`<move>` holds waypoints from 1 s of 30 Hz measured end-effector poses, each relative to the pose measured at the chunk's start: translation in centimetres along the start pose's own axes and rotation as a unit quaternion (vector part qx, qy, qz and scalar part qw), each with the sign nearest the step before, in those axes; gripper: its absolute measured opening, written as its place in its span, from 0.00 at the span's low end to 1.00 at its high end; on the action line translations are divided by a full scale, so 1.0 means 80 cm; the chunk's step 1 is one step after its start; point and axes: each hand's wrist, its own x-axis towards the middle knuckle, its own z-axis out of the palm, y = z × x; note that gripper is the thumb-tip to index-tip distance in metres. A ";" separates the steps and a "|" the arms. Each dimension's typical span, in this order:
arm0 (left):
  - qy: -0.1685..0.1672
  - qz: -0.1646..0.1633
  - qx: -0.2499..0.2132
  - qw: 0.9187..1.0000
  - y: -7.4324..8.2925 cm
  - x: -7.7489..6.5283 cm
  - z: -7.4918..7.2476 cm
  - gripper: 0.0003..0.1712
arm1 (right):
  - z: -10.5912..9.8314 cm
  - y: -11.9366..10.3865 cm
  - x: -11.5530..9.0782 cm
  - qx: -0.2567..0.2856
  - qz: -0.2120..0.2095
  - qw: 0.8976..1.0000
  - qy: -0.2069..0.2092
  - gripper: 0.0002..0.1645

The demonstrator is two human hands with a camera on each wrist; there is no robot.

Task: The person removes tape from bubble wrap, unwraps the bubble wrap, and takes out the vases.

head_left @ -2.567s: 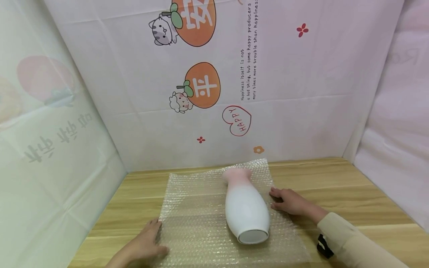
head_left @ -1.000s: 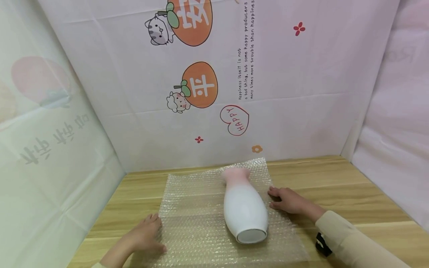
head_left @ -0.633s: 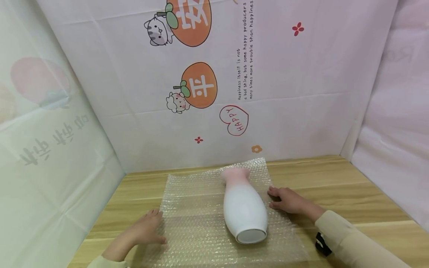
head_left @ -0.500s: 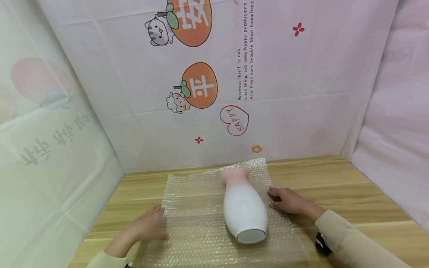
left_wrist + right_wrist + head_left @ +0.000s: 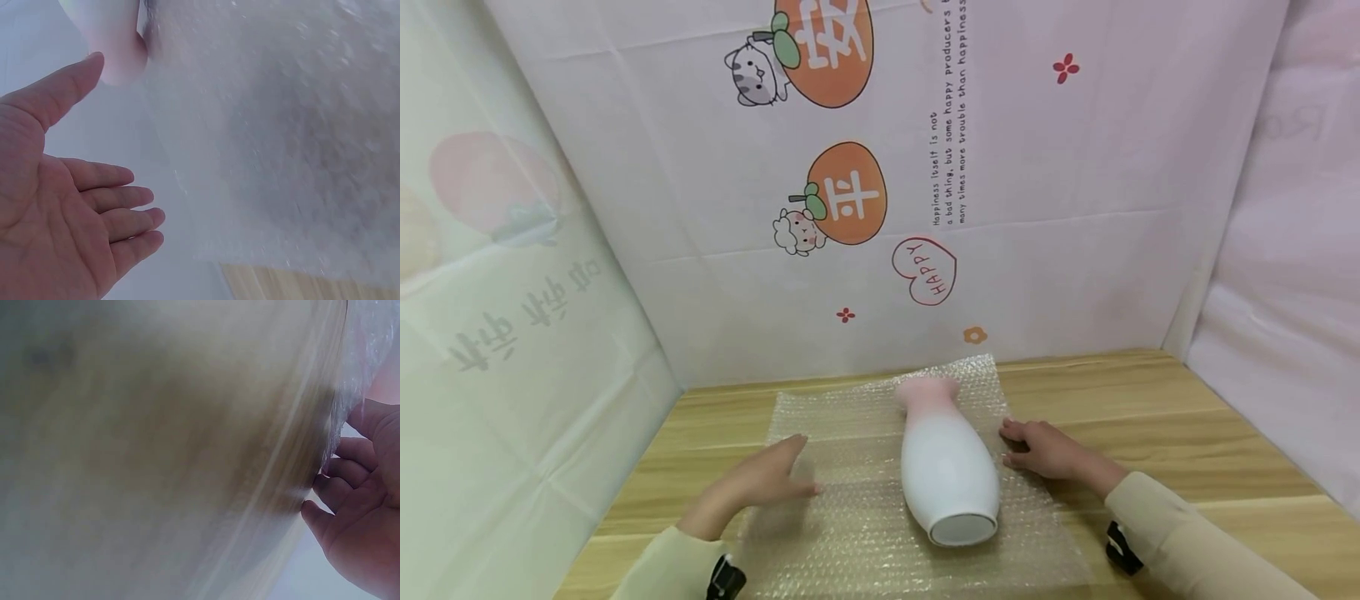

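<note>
A vase [image 5: 950,467], pink at the neck and white below, lies on its side with its base facing me. Under it a sheet of bubble wrap [image 5: 850,542] is spread flat. My left hand [image 5: 767,477] hovers above the sheet's left part, thumb and fingers spread apart, holding nothing. In the left wrist view the palm of that hand [image 5: 69,212] shows, with the fingers extended. At the sheet's right edge my right hand [image 5: 1047,450] rests, thumb and fingers apart. In the right wrist view its fingertips [image 5: 320,481] touch the table beside the wrap.
The wood-grain table [image 5: 1157,433] is bounded by a printed white cloth [image 5: 1037,275] at the back and plain-looking cloths on both sides. Black wrist straps [image 5: 1122,548] sit at the sleeves.
My left hand has left the sheet's left edge and moved right and forward over the wrap, nearer the vase. The vase, the wrap and my right hand stay in place.
</note>
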 end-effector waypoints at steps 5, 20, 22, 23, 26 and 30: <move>-0.010 0.010 -0.036 0.999 0.016 0.026 0.006 0.47 | -0.001 -0.002 -0.001 0.004 0.005 1.000 0.000 0.32; 0.000 -0.003 -0.141 0.990 0.047 0.094 0.024 0.45 | 0.000 -0.006 -0.004 0.011 0.001 1.000 0.001 0.33; 0.000 -0.008 -0.156 0.988 0.049 0.102 0.025 0.45 | 0.001 -0.005 -0.004 0.009 0.001 1.000 0.003 0.32; 0.001 -0.011 -0.161 0.987 0.050 0.106 0.026 0.45 | 0.001 -0.004 -0.004 0.009 0.000 1.000 0.004 0.32; 0.005 -0.018 -0.168 0.986 0.054 0.117 0.030 0.44 | 0.001 -0.003 -0.004 0.008 -0.004 1.000 0.005 0.32; 0.017 -0.034 -0.184 0.982 0.060 0.130 0.038 0.43 | 0.001 -0.003 -0.003 0.008 -0.004 1.000 0.005 0.32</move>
